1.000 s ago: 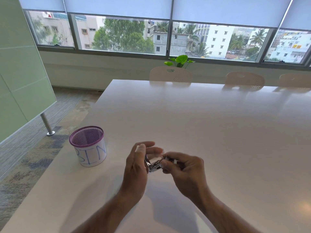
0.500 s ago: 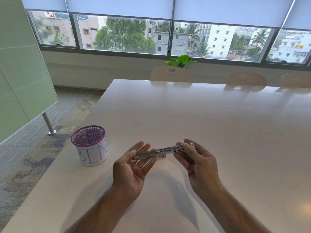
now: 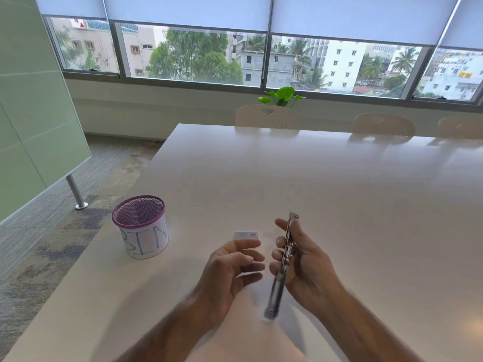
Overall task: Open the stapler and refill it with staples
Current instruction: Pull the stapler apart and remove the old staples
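My right hand [image 3: 305,267] grips a metal stapler [image 3: 285,254], unfolded into one long strip. The strip points away from me; its far tip stands above my fingers and its blurred near end hangs just over the white table [image 3: 339,194]. Just to its left, my left hand [image 3: 230,267] curls its fingers around a small white staple box [image 3: 247,235] with a barcode on its far end. Most of the box is hidden behind my fingers. The two hands are a small gap apart.
A purple mesh cup [image 3: 141,226] wrapped in paper marked "BIN" stands on the table to the left, near the left edge. Cream chairs [image 3: 266,117] line the table's far side below the windows. A green glass panel [image 3: 34,108] stands on the left.
The stapler was unfolded flat between both hands. It has now swung from crosswise to pointing away, held by the right hand alone. The staple box now shows in the left hand.
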The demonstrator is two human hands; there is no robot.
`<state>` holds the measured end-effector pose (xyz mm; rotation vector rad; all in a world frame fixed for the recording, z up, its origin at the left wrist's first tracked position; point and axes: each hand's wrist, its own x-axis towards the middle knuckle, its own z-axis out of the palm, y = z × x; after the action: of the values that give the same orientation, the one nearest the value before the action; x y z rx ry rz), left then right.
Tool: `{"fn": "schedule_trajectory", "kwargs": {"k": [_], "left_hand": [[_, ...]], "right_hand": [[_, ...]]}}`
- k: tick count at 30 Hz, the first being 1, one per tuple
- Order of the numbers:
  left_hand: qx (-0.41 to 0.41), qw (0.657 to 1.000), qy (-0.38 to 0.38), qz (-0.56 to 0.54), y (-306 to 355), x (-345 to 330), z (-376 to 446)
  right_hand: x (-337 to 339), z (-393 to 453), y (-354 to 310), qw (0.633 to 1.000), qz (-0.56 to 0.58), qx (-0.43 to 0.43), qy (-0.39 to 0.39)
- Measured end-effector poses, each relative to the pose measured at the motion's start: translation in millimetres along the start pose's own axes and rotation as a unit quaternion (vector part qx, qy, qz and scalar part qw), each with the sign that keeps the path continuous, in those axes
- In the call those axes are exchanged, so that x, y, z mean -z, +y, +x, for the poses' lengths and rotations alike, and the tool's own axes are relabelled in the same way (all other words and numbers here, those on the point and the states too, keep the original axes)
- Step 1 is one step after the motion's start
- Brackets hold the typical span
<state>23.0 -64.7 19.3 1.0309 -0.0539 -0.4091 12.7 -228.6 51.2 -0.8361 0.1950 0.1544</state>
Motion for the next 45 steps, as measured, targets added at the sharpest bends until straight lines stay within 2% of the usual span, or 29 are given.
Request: {"fn": "schedule_trajectory", "kwargs": {"k": [3,7,10,14,24,29,35,42,45], "left_hand": [[-0.033,0.999,-0.004,0.027,4.0,1.4,-0.7],[-0.048,0.998,-0.031,0.008,8.8,0.0,-1.1],[-0.06,0.995,-0.075,-0.011,9.8,1.6,-1.9],[-0.078,0.992,-0.094,0.018,7.7,3.4,-2.4],[-0.141,0.988,-0.046,0.049,5.3,-1.9,-3.0],[-0.173,0.98,-0.003,0.093,4.8,-3.3,-4.0],[-0.189,0.975,0.006,0.121,3.9,-3.3,-4.4],[-0.178,0.98,0.026,0.086,9.1,-0.4,-3.3],[-0.175,0.983,0.043,0.025,13.1,3.2,-0.8]], "right_hand": [[-1.8,-5.2,-0.7,0.992,-0.12,-0.029,-0.029],[-7.3,-14.0,0.8,0.959,-0.257,-0.075,-0.095],[-8.5,-16.2,1.1,0.943,-0.299,-0.098,-0.11],[-5.6,-16.4,-0.7,0.932,-0.325,-0.108,-0.115],[1.2,-10.8,1.0,0.935,-0.304,-0.149,-0.109],[4.7,-7.1,2.8,0.936,-0.288,-0.145,-0.143],[4.8,-7.4,1.6,0.936,-0.26,-0.152,-0.185],[6.1,-9.7,-4.2,0.931,-0.164,-0.167,-0.279],[4.9,-11.2,-5.3,0.937,-0.125,-0.166,-0.282]]}}
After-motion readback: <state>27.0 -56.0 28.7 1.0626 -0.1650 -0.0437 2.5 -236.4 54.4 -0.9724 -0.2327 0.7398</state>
